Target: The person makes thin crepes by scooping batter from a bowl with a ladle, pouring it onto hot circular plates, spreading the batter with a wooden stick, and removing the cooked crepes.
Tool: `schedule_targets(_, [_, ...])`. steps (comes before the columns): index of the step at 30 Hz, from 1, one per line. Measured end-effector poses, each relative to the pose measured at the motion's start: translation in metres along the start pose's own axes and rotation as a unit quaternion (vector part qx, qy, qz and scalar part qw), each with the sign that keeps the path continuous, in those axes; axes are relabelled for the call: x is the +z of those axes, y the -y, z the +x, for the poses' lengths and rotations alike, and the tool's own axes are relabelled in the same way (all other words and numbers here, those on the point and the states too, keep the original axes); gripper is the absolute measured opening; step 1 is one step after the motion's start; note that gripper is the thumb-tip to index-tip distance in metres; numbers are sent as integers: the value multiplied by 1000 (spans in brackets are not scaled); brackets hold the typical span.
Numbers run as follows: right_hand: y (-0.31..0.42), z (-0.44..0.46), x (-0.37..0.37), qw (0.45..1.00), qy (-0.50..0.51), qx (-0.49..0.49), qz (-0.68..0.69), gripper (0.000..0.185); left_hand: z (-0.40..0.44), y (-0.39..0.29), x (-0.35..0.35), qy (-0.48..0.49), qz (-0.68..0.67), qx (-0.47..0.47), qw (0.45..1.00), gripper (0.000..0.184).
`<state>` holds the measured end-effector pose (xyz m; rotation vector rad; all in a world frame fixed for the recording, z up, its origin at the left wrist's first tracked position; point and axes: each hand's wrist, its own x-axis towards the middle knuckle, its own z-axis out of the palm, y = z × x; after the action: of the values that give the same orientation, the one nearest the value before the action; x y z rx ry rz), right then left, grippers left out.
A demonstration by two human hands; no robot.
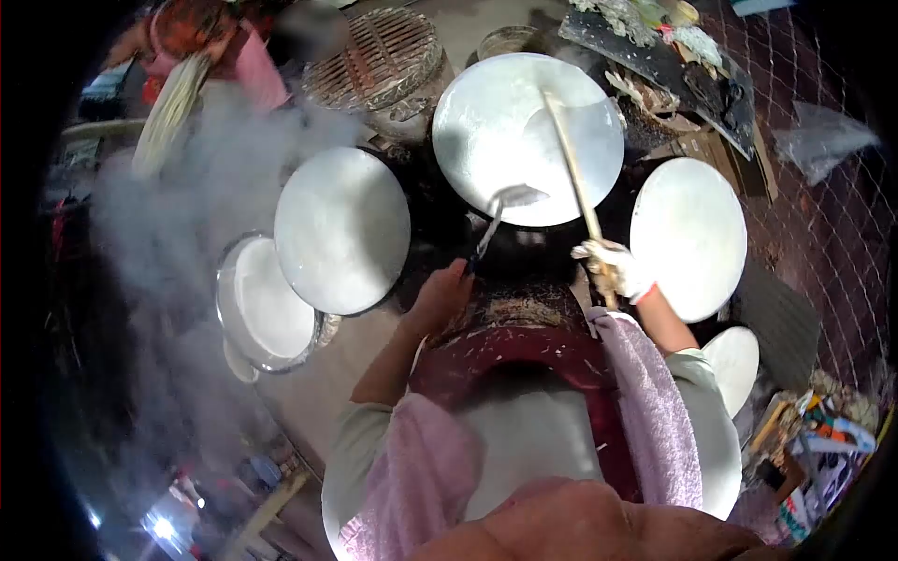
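My left hand (443, 297), bare, is closed around the dark handle of a metal ladle (520, 195). The ladle's head lies over the near edge of a large round pan (477, 122) with a whitish, shiny surface. In a white glove with a red cuff edge, my right hand (613, 269) grips a long wooden stick (571, 164). The stick slants up and away, its far end over the same pan. Whether either tool touches the pan's surface I cannot tell.
Round white pans stand left (341, 229) and right (689, 238). A rimmed basin (271, 304) holds something white. Steam drifts at left. A slatted round rack (374, 58) sits behind. Another person (201, 37) holds pale strands (173, 112). Wire mesh (814, 122) runs along the right.
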<state>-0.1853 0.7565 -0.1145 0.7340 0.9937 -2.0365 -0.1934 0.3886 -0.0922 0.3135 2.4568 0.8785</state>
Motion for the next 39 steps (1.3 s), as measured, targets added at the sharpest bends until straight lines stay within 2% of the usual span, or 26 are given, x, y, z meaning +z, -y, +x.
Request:
schedule_targets(1, [-26, 31, 20, 997, 7, -71, 42, 25, -3, -7, -20, -68, -8, 32, 997, 19])
schedule_targets(2, [-43, 57, 37, 991, 77, -82, 72, 22, -10, -12, -38, -134, -19, 62, 989, 18])
schedule_targets(3, [-37, 47, 92, 993, 84, -67, 42, 19, -15, -8, -49, -204, -32, 91, 974, 17])
schedule_targets(4, [-46, 66, 129, 996, 19, -91, -9, 21, -18, 7, -57, -273, 39, 140, 951, 16])
schedule_targets(5, [-53, 84, 156, 993, 34, -109, -15, 23, -23, 25, -66, -342, 106, 186, 915, 15])
schedule_targets(6, [-65, 105, 183, 987, -61, -137, -63, 29, -28, 41, -74, -364, 113, 195, 904, 14])
schedule_targets(7, [-79, 130, 195, 978, -94, -138, -122, 34, -33, 56, -81, -385, 120, 202, 892, 14])
schedule_targets(8, [-94, 149, 196, 922, -203, -208, -257, 32, -41, 70, -87, -361, 69, 177, 913, 15])
schedule_targets(9, [-106, 163, 195, 830, -305, -267, -383, 31, -51, 70, -94, -292, -63, 78, 951, 15])
schedule_targets(10, [-112, 163, 184, 832, -333, -229, -380, 35, -61, 70, -100, -240, -185, -37, 952, 15])
schedule_targets(11, [-120, 155, 169, 827, -353, -262, -350, 35, -70, 81, -98, -242, -191, -31, 951, 15])
schedule_targets(13, [-119, 142, 132, 770, -438, -275, -374, 36, -80, 105, -87, -244, -204, -19, 948, 15])
schedule_targets(15, [-109, 126, 104, 806, -444, -250, -301, 37, -91, 106, -87, -238, -174, -29, 955, 15])
schedule_targets(16, [-87, 89, 132, 877, -399, -186, -194, 39, -94, 103, -85, -236, -158, -36, 958, 15])
schedule_targets(18, [-103, 108, 119, 833, -388, -270, -287, 40, -99, 97, -80, -248, -191, -38, 949, 15])
schedule_targets(19, [-98, 102, 136, 806, -379, -310, -333, 40, -100, 94, -78, -255, -206, -40, 944, 15])
schedule_targets(20, [-101, 87, 150, 812, -342, -252, -401, 38, -100, 93, -76, -258, -194, -29, 946, 15])
schedule_targets(21, [-130, 116, 113, 695, -353, -300, -551, 38, -98, 91, -75, -261, -180, -17, 948, 15])
schedule_targets(25, [-87, 75, 82, 703, -443, -203, -518, 42, -90, 76, -59, -245, -203, -38, 947, 17])
schedule_targets(27, [-63, 72, 50, 705, -453, -228, -495, 44, -88, 64, -53, -232, -215, -60, 947, 17])
schedule_targets(30, [-48, 76, 34, 816, -356, -272, -364, 44, -81, 32, -43, -220, -264, -112, 932, 17])
schedule_targets(31, [-44, 52, 56, 810, -335, -245, -415, 44, -79, 22, -38, -216, -287, -133, 924, 18])
schedule_targets(33, [-62, 36, 58, 733, -266, -282, -559, 45, -78, 8, -25, -237, -256, -84, 933, 16])
schedule_targets(34, [-74, 47, 44, 689, -296, -220, -624, 45, -79, 6, -17, -252, -245, -58, 934, 16])
schedule_targets(37, [-36, 33, 3, 690, -375, -221, -578, 43, -75, -31, -14, -234, -333, -121, 905, 15])
schedule_targets(39, [-7, 52, -29, 704, -398, -264, -526, 43, -74, -53, -14, -230, -358, -144, 893, 13])
